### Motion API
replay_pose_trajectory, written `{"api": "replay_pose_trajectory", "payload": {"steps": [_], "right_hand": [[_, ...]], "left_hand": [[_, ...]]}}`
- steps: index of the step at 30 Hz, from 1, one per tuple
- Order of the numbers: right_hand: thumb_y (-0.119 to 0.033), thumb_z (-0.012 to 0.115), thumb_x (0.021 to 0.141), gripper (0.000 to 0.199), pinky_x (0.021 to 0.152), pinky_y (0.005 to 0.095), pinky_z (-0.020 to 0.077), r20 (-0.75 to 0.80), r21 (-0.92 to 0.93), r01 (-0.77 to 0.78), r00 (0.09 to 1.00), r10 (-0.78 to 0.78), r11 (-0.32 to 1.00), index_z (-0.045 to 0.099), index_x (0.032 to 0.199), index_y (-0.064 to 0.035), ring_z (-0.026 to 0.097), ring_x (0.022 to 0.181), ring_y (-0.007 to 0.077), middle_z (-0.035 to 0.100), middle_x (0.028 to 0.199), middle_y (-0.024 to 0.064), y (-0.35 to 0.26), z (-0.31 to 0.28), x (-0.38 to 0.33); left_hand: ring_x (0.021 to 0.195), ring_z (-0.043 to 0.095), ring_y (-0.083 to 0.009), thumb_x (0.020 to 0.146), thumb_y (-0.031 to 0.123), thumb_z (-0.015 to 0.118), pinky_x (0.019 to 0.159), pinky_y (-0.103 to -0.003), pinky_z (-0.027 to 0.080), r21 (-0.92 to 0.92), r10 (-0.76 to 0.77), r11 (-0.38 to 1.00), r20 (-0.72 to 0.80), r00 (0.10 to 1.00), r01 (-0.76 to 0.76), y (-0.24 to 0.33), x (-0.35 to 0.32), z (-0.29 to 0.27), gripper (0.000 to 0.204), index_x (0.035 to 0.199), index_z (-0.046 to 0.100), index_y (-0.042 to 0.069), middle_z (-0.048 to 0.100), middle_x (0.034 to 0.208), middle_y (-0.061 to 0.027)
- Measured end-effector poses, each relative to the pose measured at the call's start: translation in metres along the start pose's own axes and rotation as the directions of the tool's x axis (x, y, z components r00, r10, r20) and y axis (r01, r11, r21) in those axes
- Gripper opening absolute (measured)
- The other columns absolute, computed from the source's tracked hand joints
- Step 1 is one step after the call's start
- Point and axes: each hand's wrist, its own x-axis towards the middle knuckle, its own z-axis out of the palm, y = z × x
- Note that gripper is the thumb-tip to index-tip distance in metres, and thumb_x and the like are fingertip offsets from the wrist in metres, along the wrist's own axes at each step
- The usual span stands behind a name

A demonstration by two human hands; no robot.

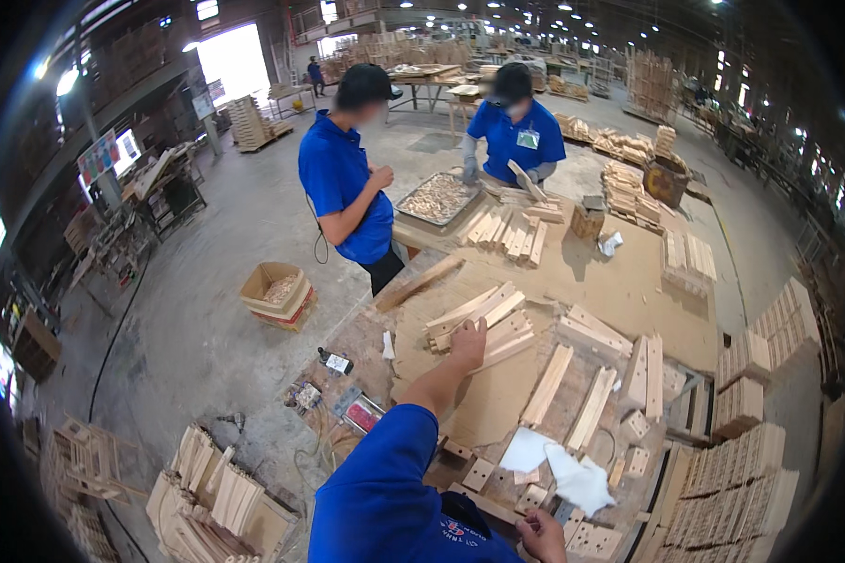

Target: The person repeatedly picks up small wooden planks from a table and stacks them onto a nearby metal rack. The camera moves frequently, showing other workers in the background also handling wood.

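Note:
My left hand (pixel 468 345) reaches out across the worktable, its fingers closed on a wooden strip in a loose pile of pale wooden strips (pixel 509 336). The pile lies on a brown cardboard sheet (pixel 422 371). My right hand (pixel 543 537) is low at the table's near edge with its fingers curled; what they hold, if anything, I cannot make out. Beside it lie drilled wooden blocks (pixel 591 541) and a white cloth (pixel 577 477). More strips, including a pair of long strips (pixel 546 385), lie right of my left forearm.
Two people in blue shirts stand at the table's far side, near a metal tray (pixel 437 199) of small wooden pieces. A cardboard box (pixel 279 293) sits on the floor at left. Stacked wood (pixel 732 479) borders the right side. A small dark bottle (pixel 335 360) lies on the table's left edge.

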Motion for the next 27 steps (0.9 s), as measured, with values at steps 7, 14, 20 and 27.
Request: {"api": "replay_pose_trajectory", "payload": {"steps": [7,14,20,27], "right_hand": [[-0.018,0.079,0.093,0.033,0.075,0.0305,0.0568,-0.013,0.099,-0.016,1.0,0.017,0.995,0.07,0.119,-0.0006,0.066,0.082,0.0134,0.071,0.093,0.0052,-0.03,-0.018,0.034],[-0.026,0.067,0.105,0.035,0.072,0.0294,0.0573,-0.01,0.687,-0.055,0.996,0.085,0.725,0.062,0.131,-0.003,0.066,0.087,0.0132,0.069,0.105,0.0053,-0.068,0.005,0.104],[-0.027,0.06,0.11,0.038,0.081,0.0308,0.0556,-0.034,0.934,0.014,0.998,0.052,0.356,0.053,0.138,-0.0041,0.065,0.095,0.0126,0.067,0.11,0.0061,-0.112,0.021,0.133],[-0.021,0.058,0.11,0.042,0.101,0.0354,0.0525,-0.091,0.916,0.11,0.994,-0.068,0.386,0.047,0.147,-0.003,0.062,0.117,0.0188,0.063,0.13,0.0091,-0.124,0.039,0.112]], "left_hand": [[0.119,0.061,-0.0474,0.084,0.036,0.078,0.103,-0.048,0.051,-0.432,0.03,0.902,0.075,0.997,0.005,-0.034,-0.002,-0.003,0.093,0.156,0.033,-0.001,0.058,0.13,-0.031],[0.101,0.07,-0.0316,0.091,0.034,0.071,0.088,-0.04,0.056,-0.931,0.189,0.346,-0.053,0.981,-0.116,-0.005,-0.122,0.023,0.086,0.16,0.033,-0.003,0.065,0.128,-0.0263],[0.115,0.064,-0.0337,0.096,0.028,0.067,0.095,-0.04,0.054,-0.986,0.38,0.138,-0.037,0.924,-0.097,0.053,-0.251,-0.002,0.087,0.166,0.023,0.0,0.056,0.14,-0.0282],[0.133,0.053,-0.0468,0.096,0.035,0.068,0.107,-0.049,0.046,-0.805,0.353,0.528,-0.082,0.932,-0.271,0.044,-0.289,-0.005,0.093,0.166,0.017,0.0,0.044,0.151,-0.0328]]}}
